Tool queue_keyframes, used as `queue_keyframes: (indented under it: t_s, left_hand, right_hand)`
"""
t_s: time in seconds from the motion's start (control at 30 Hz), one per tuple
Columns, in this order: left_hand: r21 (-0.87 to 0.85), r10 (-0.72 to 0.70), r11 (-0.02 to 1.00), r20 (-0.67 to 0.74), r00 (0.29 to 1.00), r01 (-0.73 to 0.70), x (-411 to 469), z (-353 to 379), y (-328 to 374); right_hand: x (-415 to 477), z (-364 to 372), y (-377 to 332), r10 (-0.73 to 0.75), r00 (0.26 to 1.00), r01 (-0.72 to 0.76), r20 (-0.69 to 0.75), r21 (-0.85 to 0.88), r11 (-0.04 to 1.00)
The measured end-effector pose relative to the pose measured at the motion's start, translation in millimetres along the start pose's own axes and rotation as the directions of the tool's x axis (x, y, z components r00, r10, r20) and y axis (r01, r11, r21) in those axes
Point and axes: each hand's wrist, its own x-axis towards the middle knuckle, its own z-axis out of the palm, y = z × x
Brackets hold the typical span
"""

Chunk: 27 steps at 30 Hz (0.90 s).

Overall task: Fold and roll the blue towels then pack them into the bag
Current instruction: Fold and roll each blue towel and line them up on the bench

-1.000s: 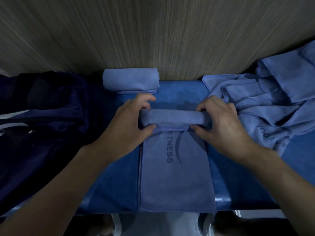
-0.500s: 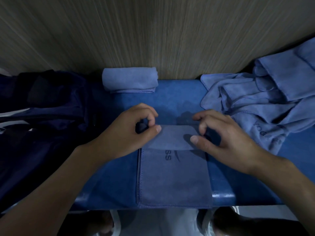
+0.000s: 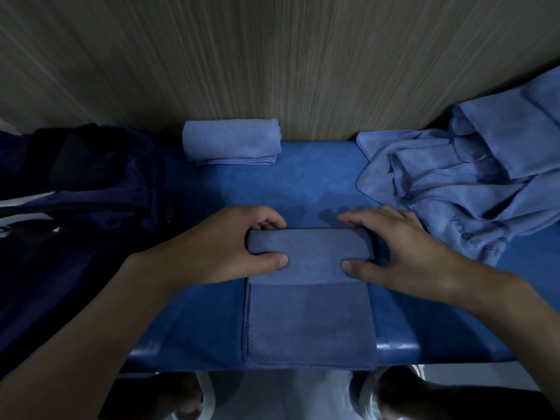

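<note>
- Half-rolled blue microfibre towel (image 3: 309, 316): lies at the middle of the bench, in front of the person. Its far end is wound into a thick roll. The unrolled part lies flat as a narrow folded strip, and its near edge hangs just over the front edge of the bench.
- Left hand (image 3: 230, 247): grips the left end of the roll. The fingers curl over the far side and the thumb presses flat on the near side.
- Right hand (image 3: 403, 253): holds the right end of the roll. The fingers drape over the far side in a looser, wider span, and the thumb is laid on the near face.
- Finished roll of light blue towel (image 3: 231, 140): lies at the back of the bench against the wall, its loose edge tucked beneath. It is well apart from both hands.
- Heap of loose light blue towels (image 3: 472, 177): crumpled at the right end of the bench, just beside the right hand. Dark lettering shows on one fold, too creased to read.
- Dark navy fabric bag (image 3: 78, 189): slumped at the left with pale stripes on its side. Whether it stands open cannot be told.
- Blue padded bench (image 3: 303, 186): carries all of the above.
- Grey-brown wood-grain wall panel (image 3: 272, 56): stands behind the bench.
</note>
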Motion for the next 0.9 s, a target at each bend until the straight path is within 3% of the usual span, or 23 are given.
queue_keyframes:
  t_s: [0.07,0.17,0.27,0.37,0.53,0.63,0.73,0.9]
  left_hand:
    - [0.007,-0.001,1.0,-0.01,1.0,0.001,1,0,1]
    - [0.082,0.072,0.995,-0.097,0.993,-0.064,5,3,-2]
    - [0.163,0.186,0.975,-0.24,0.953,-0.149,8,4,-3]
    - [0.245,0.264,0.95,-0.293,0.919,-0.195,9,5,1]
    - [0.21,0.243,0.955,-0.146,0.959,-0.21,3,6,2]
    - [0.124,0.168,0.98,-0.09,0.982,-0.157,-4,7,4]
    - [0.053,0.186,0.982,-0.075,0.98,-0.182,-5,6,9]
    - [0.102,0.172,0.981,-0.029,0.985,-0.168,-3,8,10]
  right_hand:
    - [2,0,0,-0.001,1.0,0.001,0.025,0.026,1.0]
    - [7,3,-1,-0.041,0.995,0.048,-0.094,0.067,0.997]
    - [13,5,-6,-0.13,0.94,0.105,-0.315,-0.093,0.99]
    - [14,7,-11,-0.164,0.93,0.111,-0.33,-0.173,0.979]
    - [4,6,-15,-0.149,0.973,0.149,-0.175,-0.016,0.989]
    - [0,8,-17,-0.145,0.974,0.161,-0.173,0.084,0.983]
    - [-3,10,-20,-0.171,0.966,0.208,-0.192,0.188,0.96]
    - [-3,16,-20,-0.227,0.949,0.278,-0.219,0.238,0.931]
